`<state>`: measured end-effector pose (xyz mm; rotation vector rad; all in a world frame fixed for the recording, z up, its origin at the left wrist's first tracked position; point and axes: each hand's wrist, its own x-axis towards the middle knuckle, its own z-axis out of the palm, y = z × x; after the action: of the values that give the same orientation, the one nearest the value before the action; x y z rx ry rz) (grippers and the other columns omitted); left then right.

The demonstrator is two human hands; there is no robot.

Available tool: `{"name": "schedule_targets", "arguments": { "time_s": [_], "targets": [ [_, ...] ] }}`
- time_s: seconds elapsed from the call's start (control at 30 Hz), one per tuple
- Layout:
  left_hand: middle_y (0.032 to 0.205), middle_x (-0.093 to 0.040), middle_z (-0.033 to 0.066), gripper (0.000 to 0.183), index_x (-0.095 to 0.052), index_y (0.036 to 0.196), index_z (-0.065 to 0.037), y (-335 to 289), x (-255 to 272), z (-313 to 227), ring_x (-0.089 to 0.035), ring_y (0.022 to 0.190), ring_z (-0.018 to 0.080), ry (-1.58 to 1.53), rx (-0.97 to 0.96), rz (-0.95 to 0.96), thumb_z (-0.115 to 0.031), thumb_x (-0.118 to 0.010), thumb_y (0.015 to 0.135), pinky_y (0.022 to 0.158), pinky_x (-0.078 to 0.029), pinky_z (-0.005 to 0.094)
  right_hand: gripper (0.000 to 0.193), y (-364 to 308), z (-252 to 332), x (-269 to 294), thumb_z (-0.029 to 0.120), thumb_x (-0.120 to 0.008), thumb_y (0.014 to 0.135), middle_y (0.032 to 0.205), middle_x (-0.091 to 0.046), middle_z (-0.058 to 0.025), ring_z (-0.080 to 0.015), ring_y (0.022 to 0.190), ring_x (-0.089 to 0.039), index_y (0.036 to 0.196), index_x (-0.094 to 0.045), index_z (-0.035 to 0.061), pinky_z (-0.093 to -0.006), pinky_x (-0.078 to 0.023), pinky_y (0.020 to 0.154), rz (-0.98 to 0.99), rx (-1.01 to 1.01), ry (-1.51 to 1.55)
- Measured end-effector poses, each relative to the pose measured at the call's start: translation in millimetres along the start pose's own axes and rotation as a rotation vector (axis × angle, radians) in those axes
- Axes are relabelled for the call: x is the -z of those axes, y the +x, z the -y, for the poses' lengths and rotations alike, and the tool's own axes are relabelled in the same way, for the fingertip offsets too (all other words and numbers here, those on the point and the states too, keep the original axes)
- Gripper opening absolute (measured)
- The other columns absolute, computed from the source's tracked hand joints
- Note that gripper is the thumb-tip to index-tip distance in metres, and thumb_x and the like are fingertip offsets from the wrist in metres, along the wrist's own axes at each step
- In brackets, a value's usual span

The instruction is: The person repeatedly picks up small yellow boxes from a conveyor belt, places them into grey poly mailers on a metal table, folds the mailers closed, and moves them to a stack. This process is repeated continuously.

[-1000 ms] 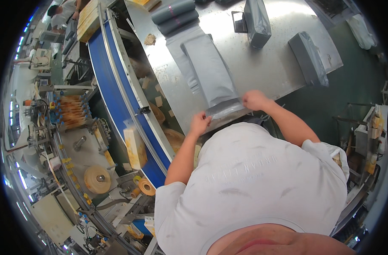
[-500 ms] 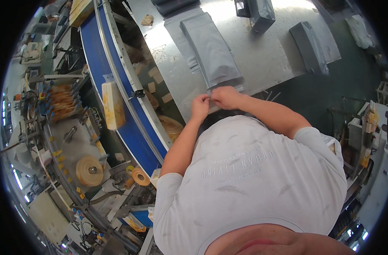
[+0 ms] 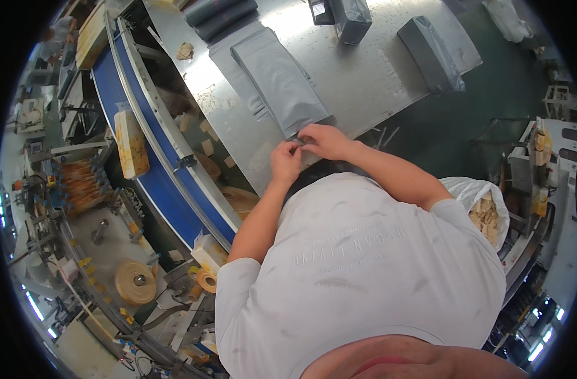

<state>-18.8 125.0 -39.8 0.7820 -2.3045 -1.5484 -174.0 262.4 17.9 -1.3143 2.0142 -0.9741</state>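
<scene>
A long grey plastic bag lies on the metal table, with a loose grey sheet partly under its left side. At the bag's near end my right hand is closed, its fingers pinching the dark gathered edge of the plastic. Just left of it my left hand is curled, thumb and forefinger pressed together at the same edge. The two hands almost touch. What lies inside the fingertips is mostly hidden.
The metal table carries dark grey rolls and grey wrapped blocks. Left of it runs a blue conveyor with yellow-white packages. A white sack of tan pieces stands at my right.
My view has shifted, so the table and conveyor appear farther left. My hands stay at the bag's near end, with the left fingers more curled. Another package shows on the conveyor.
</scene>
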Motion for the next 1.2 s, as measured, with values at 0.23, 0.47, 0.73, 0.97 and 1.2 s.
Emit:
{"name": "schedule_targets", "arguments": {
  "time_s": [0.23,0.47,0.73,0.97,1.2],
  "targets": [
    [0.087,-0.072,0.0139,0.011,-0.074,0.092,0.003,-9.6,14.4,2.4,-0.069,0.075,0.0246,0.109,0.034,0.090,-0.007,-0.076,0.090,0.073,-0.055,0.0353,0.014,-39.4,-52.5,17.7,0.018,-0.072,0.091,0.087,-0.068,-0.0139,-0.0331,0.080,-0.067,0.093,-0.065,0.0062,-0.0450,-0.053,0.073,0.246,-0.096,0.025],
    [0.121,-0.068,0.0172,0.025,-0.073,0.108,-0.005,-31.7,23.2,-0.8,-0.067,0.109,0.0339,0.315,0.001,0.051,-0.010,-0.078,0.084,0.095,-0.054,0.0436,0.013,-218.6,-169.0,116.3,0.013,-0.065,0.089,0.104,-0.075,-0.0223,-0.0409,0.101,-0.074,0.095,-0.073,0.0043,-0.0496,-0.060,0.089,0.878,-0.702,-0.662],
    [0.160,-0.051,0.0142,0.018,-0.070,0.105,-0.004,46.6,44.6,-34.8,-0.041,0.155,0.0299,0.904,-0.940,0.386,-0.009,-0.063,0.090,0.125,-0.037,0.0449,0.039,10.0,-66.6,140.6,0.008,-0.063,0.088,0.122,-0.070,-0.0060,-0.0337,0.141,-0.054,0.127,-0.069,0.0106,-0.0453,-0.053,0.106,0.060,0.718,-0.735],
    [0.146,-0.064,0.0140,0.014,-0.064,0.094,-0.002,58.2,65.3,-22.5,-0.059,0.139,0.0313,0.690,-0.832,0.317,-0.004,-0.067,0.081,0.115,-0.049,0.0462,0.014,51.6,-101.0,118.9,0.012,-0.068,0.088,0.108,-0.072,-0.0053,-0.0314,0.131,-0.063,0.102,-0.069,0.0095,-0.0445,-0.057,0.096,0.355,0.855,-0.488],
    [0.104,-0.071,0.0072,0.014,-0.058,0.088,-0.003,60.0,28.5,8.2,-0.065,0.089,0.0237,-0.177,0.058,-0.164,-0.004,-0.072,0.091,0.085,-0.054,0.0391,0.014,56.4,-127.5,75.4,0.019,-0.065,0.100,0.088,-0.070,-0.0114,-0.0254,0.086,-0.071,0.095,-0.069,0.0065,-0.0398,-0.054,0.069,-0.012,-0.480,0.668]
  ]
}}
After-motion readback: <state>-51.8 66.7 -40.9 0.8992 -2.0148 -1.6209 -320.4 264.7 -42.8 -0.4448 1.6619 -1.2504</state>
